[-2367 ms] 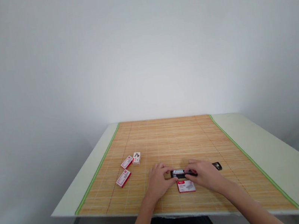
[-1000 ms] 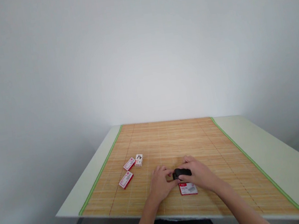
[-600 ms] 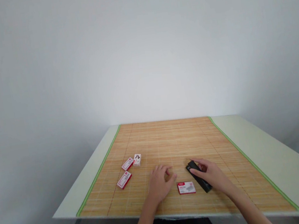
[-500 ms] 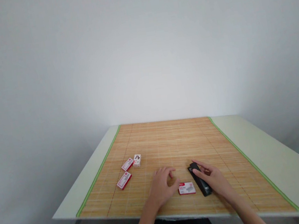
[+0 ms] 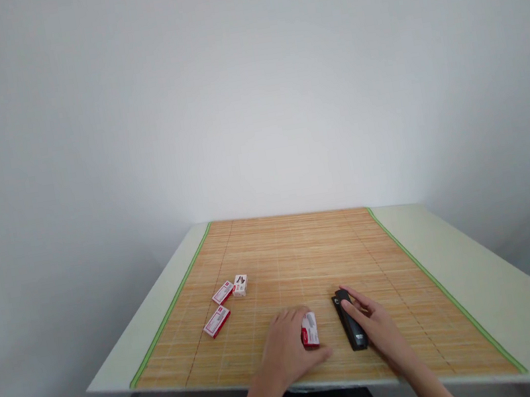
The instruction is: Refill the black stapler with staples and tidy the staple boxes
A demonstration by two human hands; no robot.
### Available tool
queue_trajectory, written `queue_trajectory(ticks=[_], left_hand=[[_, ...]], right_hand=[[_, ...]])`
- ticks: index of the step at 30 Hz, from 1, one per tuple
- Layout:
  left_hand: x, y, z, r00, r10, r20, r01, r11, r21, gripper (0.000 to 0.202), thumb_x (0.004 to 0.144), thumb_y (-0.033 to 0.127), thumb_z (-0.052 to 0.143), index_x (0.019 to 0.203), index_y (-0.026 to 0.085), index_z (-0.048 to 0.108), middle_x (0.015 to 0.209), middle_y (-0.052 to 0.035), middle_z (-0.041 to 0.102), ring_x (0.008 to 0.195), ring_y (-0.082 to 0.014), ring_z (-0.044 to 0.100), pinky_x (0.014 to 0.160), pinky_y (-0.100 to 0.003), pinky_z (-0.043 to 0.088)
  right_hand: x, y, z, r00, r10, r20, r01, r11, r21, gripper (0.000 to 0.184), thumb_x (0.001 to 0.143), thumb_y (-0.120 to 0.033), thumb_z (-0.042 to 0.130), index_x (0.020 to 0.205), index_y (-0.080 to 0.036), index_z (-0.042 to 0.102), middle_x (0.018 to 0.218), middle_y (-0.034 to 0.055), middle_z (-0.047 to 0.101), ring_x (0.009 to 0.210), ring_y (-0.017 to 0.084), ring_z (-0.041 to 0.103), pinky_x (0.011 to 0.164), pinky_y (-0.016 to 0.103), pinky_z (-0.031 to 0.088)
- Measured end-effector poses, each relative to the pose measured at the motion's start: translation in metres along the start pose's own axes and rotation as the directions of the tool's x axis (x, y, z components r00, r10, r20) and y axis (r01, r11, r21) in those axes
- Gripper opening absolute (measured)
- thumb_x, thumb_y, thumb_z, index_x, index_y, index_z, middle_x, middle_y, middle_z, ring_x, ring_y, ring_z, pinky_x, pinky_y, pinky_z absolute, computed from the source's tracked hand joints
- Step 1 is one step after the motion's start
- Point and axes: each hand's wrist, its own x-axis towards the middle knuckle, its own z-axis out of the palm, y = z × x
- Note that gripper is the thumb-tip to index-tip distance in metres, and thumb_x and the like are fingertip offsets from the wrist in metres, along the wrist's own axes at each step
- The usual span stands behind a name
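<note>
A pale wall (image 5: 253, 93) fills most of our frame, above the white surface (image 5: 453, 242) that spans the lower half. On it we have a green-edged bamboo mat (image 5: 303, 246). Low in the centre is our left hand (image 5: 285, 349), its fingers curled against the far left side of a red-and-white box (image 5: 310, 333), the thumb spread apart below it; we cannot tell whether they grip it. Right of it, our right hand (image 5: 380, 331) has its fingers and thumb closed about the black stapler (image 5: 353, 325), which lies lengthwise at lower right of centre. At left of centre we see two flat red-and-white boxes (image 5: 217, 321) and a smaller white box (image 5: 240, 285) close together.
</note>
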Motion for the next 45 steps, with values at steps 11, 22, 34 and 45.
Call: queue_trajectory(ticks=[11, 22, 34, 45], left_hand=[[0.009, 0.007, 0.001, 0.994, 0.091, 0.064, -0.090, 0.996, -0.024, 0.060, 0.065, 0.042, 0.085, 0.121, 0.032, 0.065, 0.109, -0.0040, 0.066, 0.103, -0.0295, 0.059, 0.095, -0.041, 0.042], [0.012, 0.002, 0.008, 0.994, 0.100, 0.055, -0.098, 0.995, -0.028, 0.068, 0.060, 0.053, 0.091, 0.119, 0.031, 0.065, 0.110, -0.0025, 0.065, 0.103, -0.0286, 0.058, 0.095, -0.041, 0.041], [0.013, 0.000, -0.002, 0.993, 0.096, 0.073, -0.091, 0.993, -0.077, 0.107, 0.057, 0.062, 0.091, 0.150, 0.031, 0.046, 0.128, -0.0072, 0.063, 0.114, -0.0320, 0.058, 0.101, -0.043, 0.043], [-0.069, -0.152, -0.126, 0.962, -0.207, -0.180, 0.248, 0.937, 0.246, 0.077, 0.074, 0.018, 0.062, 0.150, 0.027, 0.048, 0.145, -0.0090, 0.048, 0.135, -0.0328, 0.046, 0.118, -0.050, 0.034]], right_hand=[[-0.001, -0.002, 0.039, 0.996, -0.048, 0.076, 0.044, 0.997, 0.059, 0.068, 0.089, -0.065, 0.062, 0.144, -0.025, 0.060, 0.104, 0.0056, 0.075, 0.091, 0.027, 0.068, 0.079, 0.038, 0.057], [0.003, 0.007, 0.047, 0.997, -0.080, -0.020, 0.080, 0.997, 0.014, 0.069, 0.090, -0.066, 0.061, 0.143, -0.022, 0.059, 0.086, 0.0039, 0.069, 0.079, 0.024, 0.064, 0.070, 0.036, 0.054], [0.000, 0.004, 0.046, 0.992, -0.046, -0.122, 0.045, 0.999, -0.011, 0.072, 0.090, -0.066, 0.057, 0.148, -0.023, 0.052, 0.083, 0.0037, 0.066, 0.076, 0.024, 0.062, 0.067, 0.035, 0.052], [-0.006, -0.005, 0.047, 0.959, -0.020, -0.282, 0.036, 0.998, 0.054, 0.069, 0.088, -0.069, 0.056, 0.139, -0.023, 0.061, 0.094, 0.0069, 0.073, 0.090, 0.030, 0.066, 0.072, 0.039, 0.053]])
